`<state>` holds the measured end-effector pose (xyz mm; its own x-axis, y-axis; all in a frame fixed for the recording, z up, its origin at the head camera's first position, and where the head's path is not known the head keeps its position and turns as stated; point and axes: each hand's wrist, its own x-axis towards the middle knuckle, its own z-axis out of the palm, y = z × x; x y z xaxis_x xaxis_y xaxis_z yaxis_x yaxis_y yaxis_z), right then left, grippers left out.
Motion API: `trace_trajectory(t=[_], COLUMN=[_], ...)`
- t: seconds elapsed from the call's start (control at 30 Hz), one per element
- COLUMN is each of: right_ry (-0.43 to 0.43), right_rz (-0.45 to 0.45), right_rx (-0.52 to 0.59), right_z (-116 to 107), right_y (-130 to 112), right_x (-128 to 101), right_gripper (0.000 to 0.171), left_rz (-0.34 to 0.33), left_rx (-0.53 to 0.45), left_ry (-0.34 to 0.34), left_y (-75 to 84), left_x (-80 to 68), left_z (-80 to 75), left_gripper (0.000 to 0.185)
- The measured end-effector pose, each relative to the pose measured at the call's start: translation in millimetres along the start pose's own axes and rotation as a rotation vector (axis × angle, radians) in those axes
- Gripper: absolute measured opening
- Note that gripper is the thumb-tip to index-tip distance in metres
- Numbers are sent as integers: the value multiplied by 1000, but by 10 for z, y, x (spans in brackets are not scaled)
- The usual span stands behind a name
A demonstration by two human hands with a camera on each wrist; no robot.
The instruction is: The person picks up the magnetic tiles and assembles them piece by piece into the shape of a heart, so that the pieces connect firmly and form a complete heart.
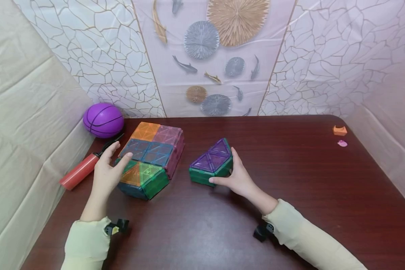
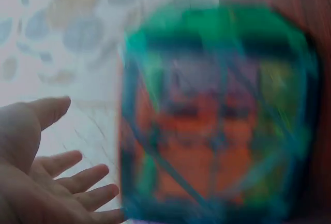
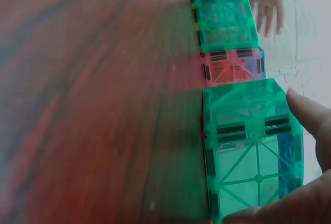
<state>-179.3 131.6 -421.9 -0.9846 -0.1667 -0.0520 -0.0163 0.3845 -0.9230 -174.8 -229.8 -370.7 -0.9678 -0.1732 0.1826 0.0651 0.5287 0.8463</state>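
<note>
My right hand point(image 1: 237, 178) holds a small box of see-through magnetic tiles point(image 1: 210, 159), purple on top and green along the sides, between thumb and fingers. The right wrist view shows the thumb and fingers at the edges of its green tiles point(image 3: 253, 125). To its left stands a larger magnetic-tile structure point(image 1: 158, 153) in orange, pink, blue and green, with an angled front end. My left hand point(image 1: 104, 174) is beside that structure's left side, fingers spread. In the left wrist view the hand holds nothing, and the structure point(image 2: 207, 157) is blurred.
Behind the left hand a red hand pump point(image 1: 79, 172) lies by the table's left edge. A purple ball point(image 1: 103, 120) sits at the back left corner. Small orange point(image 1: 339, 131) and pink point(image 1: 342, 143) pieces lie at the far right of the brown table point(image 1: 300, 161).
</note>
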Motion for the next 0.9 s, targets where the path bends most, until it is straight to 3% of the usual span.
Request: trace_trajectory(t=[0.13,0.3,0.77,0.9], right_ry=[8,-5,-81,-96], right_rz=[-10,-31,-85,-81], right_rx=[-69,-98,-100,-105], right_z=[53,132,392,453], right_y=[-22,-44,-140,-169], right_x=[72,187,452,498], right_gripper=[126,125,125,124], left_rz=[-133,-261,-394,-394], left_rx=[-79,-183,-341,-404], left_ry=[-140,-256,-320,-344], left_y=[-241,-455,-642,-686], left_x=[141,246,369,390], left_z=[-75,-68,-53,-57], left_gripper=[75,78,76,74])
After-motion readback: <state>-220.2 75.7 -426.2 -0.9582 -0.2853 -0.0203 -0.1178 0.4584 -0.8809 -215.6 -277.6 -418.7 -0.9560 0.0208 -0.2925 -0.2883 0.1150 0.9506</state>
